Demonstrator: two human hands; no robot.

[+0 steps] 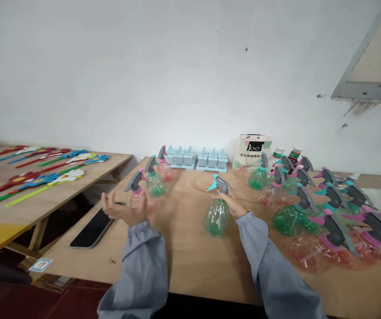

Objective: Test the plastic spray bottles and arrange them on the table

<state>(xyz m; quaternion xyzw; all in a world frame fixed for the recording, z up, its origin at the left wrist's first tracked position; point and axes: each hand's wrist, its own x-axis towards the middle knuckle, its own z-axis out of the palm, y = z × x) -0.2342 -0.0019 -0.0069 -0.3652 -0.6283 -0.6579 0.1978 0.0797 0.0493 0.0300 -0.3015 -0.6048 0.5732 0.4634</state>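
Observation:
In the middle of the wooden table (193,266), my right hand (232,202) grips a green spray bottle (216,218) by its neck; its grey head has a turquoise nozzle and trigger. The bottle is upright. My left hand (126,210) is raised over the table's left part, palm up and fingers apart, holding nothing. Just behind it is a pink spray bottle (137,195), partly hidden by the hand. Farther back stand another green spray bottle (156,184) and another pink spray bottle (165,170).
A black phone (92,228) lies left. Many pink and green spray bottles (290,219) crowd the right. Light-blue popsicle molds (211,160) and a paper bag (250,155) stand by the wall. The left table (87,190) bears colourful hand-shaped clappers (67,176).

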